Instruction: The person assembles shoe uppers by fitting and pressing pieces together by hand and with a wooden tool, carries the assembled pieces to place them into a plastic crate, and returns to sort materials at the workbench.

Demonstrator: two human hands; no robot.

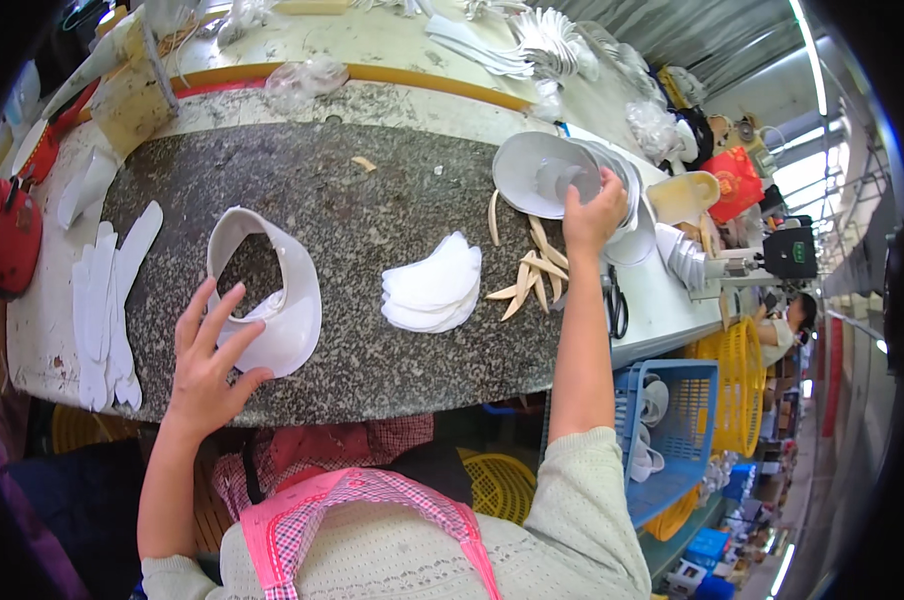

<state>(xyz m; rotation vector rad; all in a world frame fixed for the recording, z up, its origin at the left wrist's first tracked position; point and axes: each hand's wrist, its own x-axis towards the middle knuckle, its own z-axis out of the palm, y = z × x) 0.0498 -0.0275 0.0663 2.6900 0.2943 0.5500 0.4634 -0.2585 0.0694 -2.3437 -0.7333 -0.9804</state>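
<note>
A white shoe upper [294, 318], a closed band with a broad rounded toe, lies on the speckled dark slab at left. My left hand [212, 350] rests against its near side with fingers spread. At the right edge of the slab, my right hand [597, 212] has thumb and fingers closed on the rim of a grey-white shoe upper [527, 172], beside a pile of similar ones. Between my hands lies a stack of white crescent-shaped pieces [432, 285]. Several narrow tan curved strips [528, 278] are scattered just left of my right forearm.
Long white strips [102, 315] lie at the slab's left end, near a red pot [8, 238]. Scissors [617, 305] sit by my right forearm. A blue basket [687, 400] with white pieces stands below at right. A person [787, 330] is farther off.
</note>
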